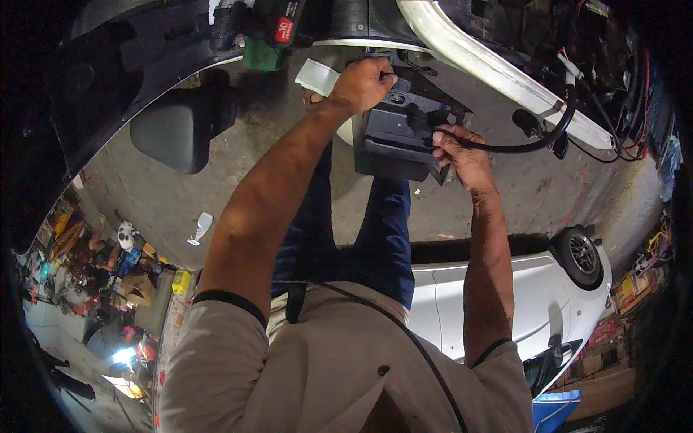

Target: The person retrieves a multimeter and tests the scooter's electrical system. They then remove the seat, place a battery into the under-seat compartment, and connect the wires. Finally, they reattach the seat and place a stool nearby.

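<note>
1. I see my left hand raised to the top of a dark grey box-shaped part, near the upper middle of the view. Its fingers are curled together into a fist over the part's top edge; what they pinch inside the fist is hidden from me.
2. My right hand sits on the right side of the same part. Its fingers are clamped on a thick black cable just where the cable meets the part.
3. The dark grey part hangs between my two hands, above my blue trouser legs and just below a long white panel that slants across the top right.
4. The black cable runs from my right hand out to the right, then bends up toward a tangle of red and black wires near the rim.
5. A white strip of tape or cloth lies just beside my left wrist.
6. A black side mirror sticks out at the upper left, well apart from both hands.
7. A white car with one wheel showing stands on the grey concrete floor at the right.
8. A small white scrap lies on the floor to the left.
</note>
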Demonstrator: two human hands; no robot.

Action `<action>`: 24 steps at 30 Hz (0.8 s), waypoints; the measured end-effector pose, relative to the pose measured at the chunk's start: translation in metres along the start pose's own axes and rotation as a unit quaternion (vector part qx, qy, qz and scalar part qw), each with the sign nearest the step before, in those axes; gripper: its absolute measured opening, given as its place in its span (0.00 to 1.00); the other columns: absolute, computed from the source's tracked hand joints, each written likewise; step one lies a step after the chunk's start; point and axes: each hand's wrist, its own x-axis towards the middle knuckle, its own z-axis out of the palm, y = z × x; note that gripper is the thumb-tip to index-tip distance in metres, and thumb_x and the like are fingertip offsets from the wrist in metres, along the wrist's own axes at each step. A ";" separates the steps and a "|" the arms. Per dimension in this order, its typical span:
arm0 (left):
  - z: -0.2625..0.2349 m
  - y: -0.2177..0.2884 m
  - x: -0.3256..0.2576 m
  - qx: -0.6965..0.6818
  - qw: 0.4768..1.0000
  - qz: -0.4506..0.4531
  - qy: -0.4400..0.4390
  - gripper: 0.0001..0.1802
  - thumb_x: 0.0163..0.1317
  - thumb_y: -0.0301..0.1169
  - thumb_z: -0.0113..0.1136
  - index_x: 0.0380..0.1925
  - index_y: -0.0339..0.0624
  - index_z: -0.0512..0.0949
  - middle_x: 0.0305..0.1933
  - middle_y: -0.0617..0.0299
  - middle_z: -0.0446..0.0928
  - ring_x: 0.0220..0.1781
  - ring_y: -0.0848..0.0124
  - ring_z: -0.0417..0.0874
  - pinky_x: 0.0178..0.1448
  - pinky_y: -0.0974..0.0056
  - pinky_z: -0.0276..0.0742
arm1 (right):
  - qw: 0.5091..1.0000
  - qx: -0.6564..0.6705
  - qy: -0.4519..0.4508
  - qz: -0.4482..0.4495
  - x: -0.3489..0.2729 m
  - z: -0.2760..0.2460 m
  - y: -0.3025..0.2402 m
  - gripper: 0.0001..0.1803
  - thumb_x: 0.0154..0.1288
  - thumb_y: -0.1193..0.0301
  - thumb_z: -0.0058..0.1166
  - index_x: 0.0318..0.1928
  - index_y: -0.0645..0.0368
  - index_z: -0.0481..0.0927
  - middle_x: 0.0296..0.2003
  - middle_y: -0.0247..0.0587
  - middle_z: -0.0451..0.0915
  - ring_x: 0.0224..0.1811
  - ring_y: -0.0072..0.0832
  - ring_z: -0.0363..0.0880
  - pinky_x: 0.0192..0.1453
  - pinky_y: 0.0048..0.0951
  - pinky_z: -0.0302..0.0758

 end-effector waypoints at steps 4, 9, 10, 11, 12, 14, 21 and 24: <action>0.005 -0.002 -0.001 -0.021 0.999 -0.025 0.009 0.12 0.57 0.34 0.61 0.35 0.37 0.77 0.33 0.52 0.79 0.36 0.61 0.81 0.42 0.62 0.75 | 1.000 0.020 -0.009 0.007 0.003 -0.002 0.002 0.17 0.59 0.68 0.61 0.45 0.66 0.78 0.30 0.35 0.79 0.27 0.20 0.76 0.28 0.20 0.72; 0.003 0.014 -0.007 -0.004 0.999 -0.031 0.035 0.10 0.56 0.33 0.62 0.34 0.38 0.77 0.32 0.52 0.79 0.35 0.60 0.81 0.42 0.61 0.75 | 0.997 -0.080 -0.006 -0.008 -0.001 0.006 -0.010 0.12 0.60 0.70 0.59 0.43 0.62 0.80 0.30 0.33 0.79 0.27 0.19 0.76 0.28 0.19 0.71; 0.002 0.015 -0.008 0.003 0.999 -0.033 0.037 0.10 0.56 0.33 0.62 0.33 0.38 0.77 0.32 0.52 0.79 0.35 0.59 0.81 0.41 0.61 0.75 | 0.994 -0.109 -0.021 -0.011 -0.002 0.006 -0.009 0.11 0.59 0.71 0.58 0.42 0.61 0.80 0.29 0.35 0.79 0.28 0.21 0.76 0.29 0.21 0.72; 0.000 0.016 -0.009 -0.001 0.999 -0.029 0.034 0.10 0.56 0.33 0.62 0.33 0.39 0.77 0.32 0.52 0.79 0.35 0.59 0.81 0.41 0.61 0.75 | 0.990 -0.137 -0.037 -0.014 -0.004 0.005 -0.007 0.10 0.58 0.71 0.58 0.41 0.61 0.80 0.28 0.36 0.80 0.28 0.22 0.77 0.29 0.22 0.72; -0.001 0.016 -0.009 -0.005 0.999 -0.023 0.031 0.10 0.56 0.33 0.62 0.33 0.39 0.77 0.32 0.52 0.79 0.35 0.58 0.81 0.41 0.60 0.75 | 0.985 -0.166 -0.051 -0.017 -0.009 0.007 -0.010 0.10 0.57 0.72 0.57 0.40 0.60 0.80 0.28 0.37 0.80 0.28 0.24 0.77 0.30 0.24 0.72; -0.003 0.017 -0.012 -0.008 1.000 -0.011 0.025 0.10 0.55 0.33 0.62 0.33 0.39 0.76 0.32 0.52 0.79 0.36 0.56 0.81 0.42 0.59 0.75 | 0.932 -0.322 -0.008 -0.168 -0.028 0.015 -0.017 0.11 0.54 0.74 0.57 0.39 0.61 0.80 0.27 0.42 0.80 0.28 0.31 0.79 0.31 0.29 0.73; -0.015 0.037 -0.057 -0.048 0.993 0.103 0.034 0.11 0.54 0.28 0.59 0.38 0.39 0.74 0.37 0.50 0.78 0.43 0.53 0.79 0.48 0.57 0.74 | 0.768 -0.620 0.030 -0.158 -0.062 0.047 -0.066 0.13 0.50 0.70 0.58 0.39 0.56 0.79 0.32 0.49 0.80 0.39 0.45 0.80 0.44 0.41 0.76; -0.055 0.099 -0.085 -0.230 0.952 0.010 -0.199 0.22 0.57 0.24 0.56 0.54 0.40 0.71 0.48 0.61 0.70 0.48 0.71 0.73 0.48 0.64 0.72 | 0.719 -0.682 0.003 -0.134 -0.057 0.054 -0.085 0.13 0.50 0.69 0.58 0.39 0.55 0.80 0.34 0.50 0.80 0.41 0.44 0.80 0.45 0.43 0.76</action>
